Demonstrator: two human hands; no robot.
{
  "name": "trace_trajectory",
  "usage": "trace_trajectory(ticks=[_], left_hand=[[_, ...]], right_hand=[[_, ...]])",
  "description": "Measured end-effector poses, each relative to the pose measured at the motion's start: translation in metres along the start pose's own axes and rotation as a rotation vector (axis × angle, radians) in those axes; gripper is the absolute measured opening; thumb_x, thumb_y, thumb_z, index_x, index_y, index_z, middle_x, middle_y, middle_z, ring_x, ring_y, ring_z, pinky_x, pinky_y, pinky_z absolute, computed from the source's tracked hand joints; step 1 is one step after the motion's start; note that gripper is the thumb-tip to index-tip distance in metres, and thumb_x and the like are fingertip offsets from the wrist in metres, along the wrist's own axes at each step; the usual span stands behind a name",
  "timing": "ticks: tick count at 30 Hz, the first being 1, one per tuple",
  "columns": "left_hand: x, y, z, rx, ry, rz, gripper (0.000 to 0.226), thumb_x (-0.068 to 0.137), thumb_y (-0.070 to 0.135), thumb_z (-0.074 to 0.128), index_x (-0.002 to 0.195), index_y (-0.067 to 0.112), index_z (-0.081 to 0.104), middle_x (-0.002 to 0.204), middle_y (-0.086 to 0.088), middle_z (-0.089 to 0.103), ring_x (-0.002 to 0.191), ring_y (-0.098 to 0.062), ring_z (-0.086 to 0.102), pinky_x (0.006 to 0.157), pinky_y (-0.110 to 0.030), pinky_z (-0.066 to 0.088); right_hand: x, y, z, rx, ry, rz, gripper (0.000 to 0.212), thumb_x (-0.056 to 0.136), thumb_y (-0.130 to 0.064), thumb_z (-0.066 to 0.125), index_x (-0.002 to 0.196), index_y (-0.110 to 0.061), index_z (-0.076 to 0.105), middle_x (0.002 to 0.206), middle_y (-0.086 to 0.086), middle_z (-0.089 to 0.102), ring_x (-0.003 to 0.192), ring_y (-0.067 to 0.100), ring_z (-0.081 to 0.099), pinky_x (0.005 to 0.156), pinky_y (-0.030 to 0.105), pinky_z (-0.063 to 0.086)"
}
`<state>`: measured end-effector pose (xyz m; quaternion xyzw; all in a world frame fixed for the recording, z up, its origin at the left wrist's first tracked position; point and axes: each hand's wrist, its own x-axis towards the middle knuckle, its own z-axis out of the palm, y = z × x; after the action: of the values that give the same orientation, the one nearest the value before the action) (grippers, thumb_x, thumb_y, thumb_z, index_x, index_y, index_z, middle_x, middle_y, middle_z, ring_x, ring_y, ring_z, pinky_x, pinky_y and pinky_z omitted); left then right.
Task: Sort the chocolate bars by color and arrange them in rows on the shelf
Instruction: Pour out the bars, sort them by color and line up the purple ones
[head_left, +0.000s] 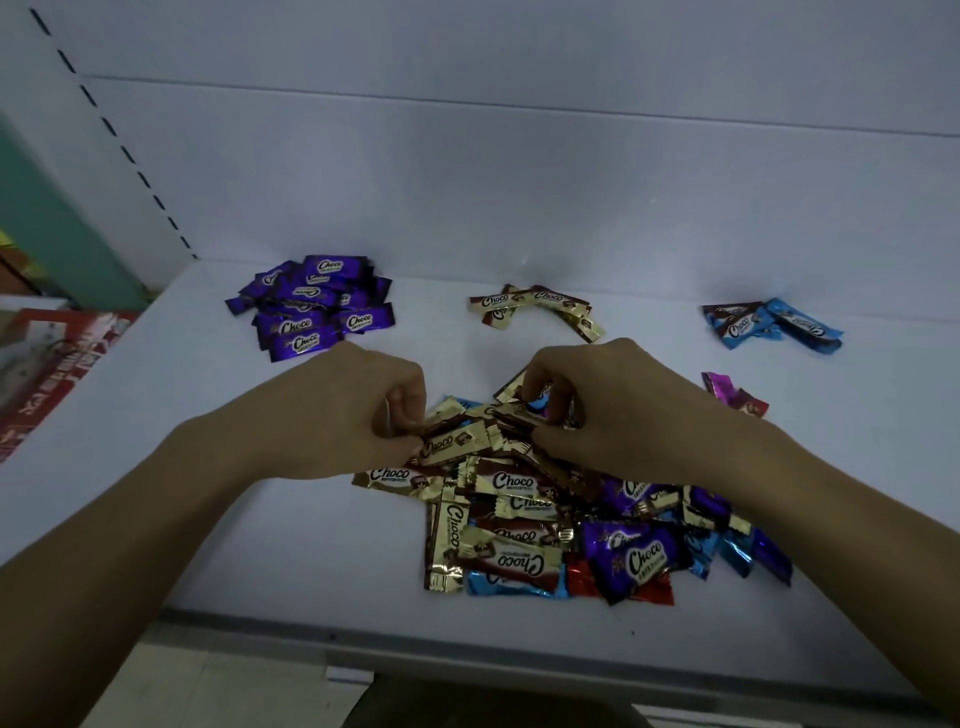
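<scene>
A mixed pile of chocolate bars (550, 525) in gold, purple, blue and red wrappers lies at the front middle of the white shelf (260, 519). My left hand (337, 410) pinches a gold bar (449, 441) at the pile's far edge. Over the pile's far side, my right hand (597, 410) has its fingers curled on gold bars (511, 415). At the back lie sorted groups: several purple bars (311, 306) on the left, gold bars (540, 306) in the middle, blue bars (769, 325) on the right. A pink bar (735, 392) lies alone at the right.
The shelf's white back wall (519, 182) rises behind the groups. A slotted upright (114, 135) runs along the left. Red printed boxes (57, 364) sit left of the shelf. The front lip (467, 644) of the shelf runs below the pile.
</scene>
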<state>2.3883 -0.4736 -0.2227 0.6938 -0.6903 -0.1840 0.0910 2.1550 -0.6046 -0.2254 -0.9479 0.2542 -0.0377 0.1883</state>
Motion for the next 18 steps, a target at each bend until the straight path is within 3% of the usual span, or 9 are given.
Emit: trace_trajectory(ticks=[5, 8, 11, 16, 18], left_hand=[[0.001, -0.008, 0.005, -0.038, 0.049, 0.007, 0.007, 0.089, 0.026, 0.066, 0.084, 0.03, 0.064, 0.075, 0.015, 0.064, 0.074, 0.0, 0.062, 0.063, -0.014, 0.047], [0.006, -0.011, 0.004, -0.082, 0.066, -0.009, 0.006, 0.09, 0.025, 0.067, 0.088, 0.03, 0.066, 0.075, 0.017, 0.064, 0.077, 0.006, 0.061, 0.065, -0.01, 0.046], [0.023, -0.015, -0.002, -0.119, 0.064, -0.036, 0.003, 0.09, 0.032, 0.067, 0.092, 0.035, 0.067, 0.076, 0.018, 0.067, 0.076, 0.004, 0.064, 0.063, -0.015, 0.048], [0.082, -0.014, -0.006, -0.435, 0.222, -0.103, 0.008, 0.086, 0.024, 0.074, 0.093, 0.022, 0.071, 0.076, 0.008, 0.073, 0.064, -0.008, 0.068, 0.054, -0.015, 0.046], [0.107, -0.014, -0.002, -0.538, 0.282, -0.163, 0.009, 0.085, 0.018, 0.076, 0.09, 0.015, 0.07, 0.073, 0.001, 0.073, 0.063, -0.014, 0.07, 0.055, -0.023, 0.051]], right_hand=[[0.002, 0.004, -0.002, 0.03, 0.02, 0.013, 0.016, 0.086, -0.032, 0.07, 0.101, -0.033, 0.065, 0.077, -0.015, 0.067, 0.067, -0.004, 0.059, 0.059, 0.01, 0.041], [0.003, 0.008, -0.008, 0.068, 0.051, 0.014, 0.013, 0.087, -0.027, 0.069, 0.098, -0.033, 0.065, 0.076, -0.015, 0.067, 0.069, -0.003, 0.061, 0.059, 0.012, 0.045], [0.008, 0.018, -0.019, 0.118, 0.09, 0.027, 0.011, 0.088, -0.027, 0.071, 0.097, -0.031, 0.067, 0.077, -0.014, 0.069, 0.071, -0.004, 0.064, 0.065, 0.009, 0.049], [0.042, 0.059, -0.034, 0.285, 0.152, 0.169, 0.01, 0.086, -0.022, 0.076, 0.094, -0.022, 0.069, 0.072, -0.007, 0.072, 0.064, 0.004, 0.068, 0.06, 0.016, 0.051], [0.06, 0.078, -0.033, 0.316, 0.167, 0.236, 0.009, 0.086, -0.016, 0.075, 0.093, -0.019, 0.069, 0.072, -0.005, 0.073, 0.062, 0.006, 0.069, 0.06, 0.019, 0.05]])
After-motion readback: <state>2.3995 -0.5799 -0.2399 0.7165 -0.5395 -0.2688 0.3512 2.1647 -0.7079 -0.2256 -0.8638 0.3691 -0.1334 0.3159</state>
